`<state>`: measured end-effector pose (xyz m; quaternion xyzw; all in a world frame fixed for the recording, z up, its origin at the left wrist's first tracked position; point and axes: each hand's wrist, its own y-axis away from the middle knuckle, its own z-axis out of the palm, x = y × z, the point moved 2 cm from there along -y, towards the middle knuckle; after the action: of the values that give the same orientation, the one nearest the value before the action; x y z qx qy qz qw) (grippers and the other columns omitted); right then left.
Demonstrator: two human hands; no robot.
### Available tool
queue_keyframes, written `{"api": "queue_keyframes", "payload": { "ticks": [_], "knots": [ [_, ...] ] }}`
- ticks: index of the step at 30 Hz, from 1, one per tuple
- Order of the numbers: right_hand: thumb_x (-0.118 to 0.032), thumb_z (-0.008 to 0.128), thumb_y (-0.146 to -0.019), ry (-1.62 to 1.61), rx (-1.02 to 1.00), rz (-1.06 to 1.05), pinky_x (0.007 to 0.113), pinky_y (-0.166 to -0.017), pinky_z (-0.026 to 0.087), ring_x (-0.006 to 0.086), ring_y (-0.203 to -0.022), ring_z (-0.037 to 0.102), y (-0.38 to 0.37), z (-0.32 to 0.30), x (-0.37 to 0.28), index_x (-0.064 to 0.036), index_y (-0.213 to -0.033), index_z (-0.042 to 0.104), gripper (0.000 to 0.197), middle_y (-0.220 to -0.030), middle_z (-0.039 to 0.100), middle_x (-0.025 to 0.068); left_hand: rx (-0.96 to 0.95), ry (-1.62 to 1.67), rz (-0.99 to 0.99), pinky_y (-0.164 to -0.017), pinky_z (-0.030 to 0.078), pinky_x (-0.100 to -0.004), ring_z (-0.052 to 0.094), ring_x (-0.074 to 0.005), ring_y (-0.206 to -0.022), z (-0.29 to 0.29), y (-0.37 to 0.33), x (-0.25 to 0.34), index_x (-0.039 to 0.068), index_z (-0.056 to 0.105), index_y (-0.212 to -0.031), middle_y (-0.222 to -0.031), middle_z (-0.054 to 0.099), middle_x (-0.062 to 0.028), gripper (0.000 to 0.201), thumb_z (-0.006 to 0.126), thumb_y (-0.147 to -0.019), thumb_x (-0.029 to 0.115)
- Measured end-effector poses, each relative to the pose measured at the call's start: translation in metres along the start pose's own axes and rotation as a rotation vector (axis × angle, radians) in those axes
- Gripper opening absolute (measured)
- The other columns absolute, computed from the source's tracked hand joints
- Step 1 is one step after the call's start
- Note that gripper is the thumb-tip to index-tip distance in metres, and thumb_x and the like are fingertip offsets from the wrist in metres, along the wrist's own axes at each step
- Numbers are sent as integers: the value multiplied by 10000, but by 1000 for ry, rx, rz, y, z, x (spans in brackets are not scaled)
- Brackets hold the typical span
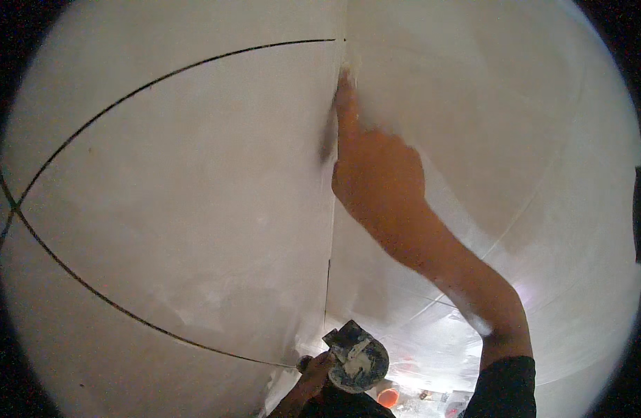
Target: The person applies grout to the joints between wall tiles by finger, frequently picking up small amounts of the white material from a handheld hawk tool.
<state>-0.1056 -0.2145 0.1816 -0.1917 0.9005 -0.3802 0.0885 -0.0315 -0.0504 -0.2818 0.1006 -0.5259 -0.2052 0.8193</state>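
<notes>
My right hand (pixel 379 167) reaches up along the corner where two pale tiled walls meet. Its index finger is stretched out, with the tip on the corner joint at a smear of whitish paste (pixel 348 66); the other fingers are curled, and I see nothing held in them. Low in the middle, my left hand (pixel 316 369) is closed at a dark object, partly round and partly square-edged (pixel 359 357), smeared with pale paste. Its exact kind cannot be made out, and it hides part of the left hand.
Dark joint lines cross the left wall (pixel 195 209); the right wall (pixel 515 153) has fainter joints. Down at floor level stand an orange-red round container (pixel 388 398) and several small items beside it. A bright reflection lies on the shiny surface near my right forearm.
</notes>
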Motion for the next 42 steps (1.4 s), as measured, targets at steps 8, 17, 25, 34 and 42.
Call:
{"api": "queue_keyframes", "payload": {
  "ticks": [8, 17, 25, 34, 42],
  "knots": [
    [-111, 592, -735, -91, -101, 21, 520, -656, 529, 416, -594, 621, -8, -12, 6, -78, -1484, 252, 823, -687, 637, 233, 26, 30, 16, -932, 415, -330, 548, -176, -1021, 5, -10, 4, -22, 581, -1121, -1082, 610, -81, 419, 515, -980, 367],
    [-77, 596, -711, -185, -260, 79, 553, -712, 511, 464, -684, 617, 11, 21, 16, -120, -1498, 205, 880, -736, 627, 276, 51, 40, -3, -940, 409, -329, 544, -177, -1030, 12, -6, 20, -24, 581, -1120, -1087, 607, -86, 424, 506, -983, 370],
    [-138, 651, -780, -775, -701, 196, 506, -825, 519, 419, -866, 633, 146, 32, 59, -109, -1454, 325, 749, -928, 659, 182, 152, -46, 73, -946, 403, -328, 542, -179, -1039, 15, -4, 30, -26, 582, -1118, -1091, 604, -90, 428, 498, -985, 372],
    [-592, 678, -754, -332, -540, -46, 644, -1079, 154, 435, -1327, 285, 308, 40, 68, -161, -1294, 543, 704, -1388, 341, 245, 136, -62, 173, -946, 413, -359, 546, -219, -1053, 50, 0, 115, -46, 543, -1195, -1119, 603, -129, 529, 467, -989, 436],
    [-746, 551, -756, -361, -506, 101, 693, -1059, 77, 485, -1336, 237, 338, 60, 38, -73, -1092, 664, 761, -1406, 307, 276, 85, 142, 114, -944, 464, -373, 578, -228, -1057, 27, 21, 89, -24, 509, -1212, -1129, 598, -126, 543, 524, -965, 460]
  ]
}}
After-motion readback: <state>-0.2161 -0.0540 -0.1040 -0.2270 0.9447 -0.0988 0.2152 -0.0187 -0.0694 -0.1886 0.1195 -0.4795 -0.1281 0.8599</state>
